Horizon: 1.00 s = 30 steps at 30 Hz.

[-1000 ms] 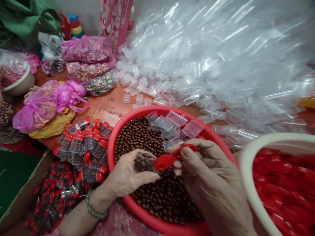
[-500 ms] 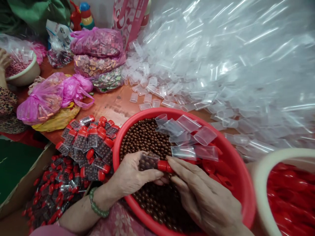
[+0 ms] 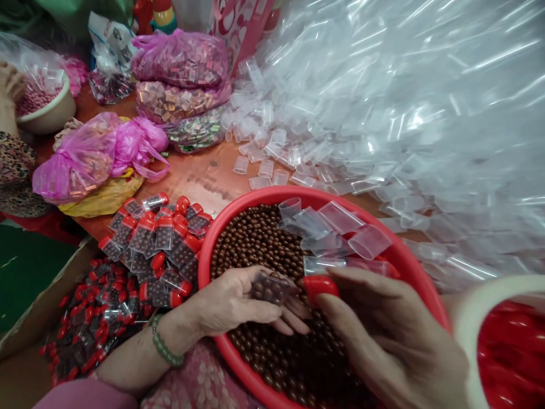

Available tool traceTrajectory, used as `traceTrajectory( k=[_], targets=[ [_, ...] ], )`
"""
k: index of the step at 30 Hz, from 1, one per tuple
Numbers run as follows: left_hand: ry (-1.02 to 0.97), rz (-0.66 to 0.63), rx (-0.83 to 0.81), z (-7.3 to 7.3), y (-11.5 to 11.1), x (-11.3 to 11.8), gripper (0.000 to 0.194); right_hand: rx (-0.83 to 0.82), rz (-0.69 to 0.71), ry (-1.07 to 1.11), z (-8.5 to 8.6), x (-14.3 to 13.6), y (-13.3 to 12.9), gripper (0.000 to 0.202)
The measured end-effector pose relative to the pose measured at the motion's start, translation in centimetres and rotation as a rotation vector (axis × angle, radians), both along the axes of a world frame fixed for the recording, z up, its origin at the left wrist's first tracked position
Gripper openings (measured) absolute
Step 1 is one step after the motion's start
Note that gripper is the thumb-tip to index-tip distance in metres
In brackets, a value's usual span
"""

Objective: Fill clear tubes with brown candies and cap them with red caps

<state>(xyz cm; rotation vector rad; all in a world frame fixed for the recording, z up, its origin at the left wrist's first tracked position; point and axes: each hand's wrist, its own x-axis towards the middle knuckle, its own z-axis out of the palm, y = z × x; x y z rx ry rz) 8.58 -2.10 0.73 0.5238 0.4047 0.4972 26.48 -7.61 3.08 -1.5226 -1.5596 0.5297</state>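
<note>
Container (image 3: 269,288) gripped in left hand (image 3: 225,304), red cap (image 3: 320,286) pinched in right hand (image 3: 385,326), now just off container's end; touching earlier.

Balls (image 3: 255,241) and some plastic sleeves (image 3: 340,217) lie in the basin (image 3: 205,255). Left of it, filled packs (image 3: 164,234) sit on the bench (image 3: 204,180). Behind it lies a sleeve pile (image 3: 383,125). A tub (image 3: 462,329) of caps (image 3: 511,358) stands right.

Head-worn view — near, forward, downward
</note>
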Motion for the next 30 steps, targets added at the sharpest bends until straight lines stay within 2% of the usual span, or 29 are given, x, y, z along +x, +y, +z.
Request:
traceTrajectory(
  k=[3, 7, 12, 19, 25, 30],
  targets=[
    [-0.163, -0.086, -0.140, -0.1, 0.5, -0.5, 0.045, -0.180, -0.036, 0.237, 1.3, -0.5, 0.6, 0.015],
    [-0.244, -0.117, -0.244, 0.1, 1.0, -0.8, 0.050, -0.219, -0.004, 0.301, 2.4, -0.8, 2.2, 0.012],
    [-0.193, -0.123, -0.208, 0.4, 0.9, -0.9, 0.054, -0.188, 0.079, 0.244, 2.4, -1.2, 3.6, 0.012],
    [-0.120, -0.168, -0.154, 0.2, 0.9, -0.8, 0.041, -0.230, 0.227, 0.174, 2.5, -1.4, 4.2, 0.016],
    [-0.106, -0.160, -0.117, -0.1, 0.5, -0.7, 0.037, -0.146, 0.333, 0.076, 2.3, -0.2, 4.5, 0.016],
    [-0.110, -0.112, -0.110, -0.2, 0.3, -0.7, 0.032, -0.118, 0.388, -0.048, 2.7, 1.7, 4.4, 0.016]
  ],
)
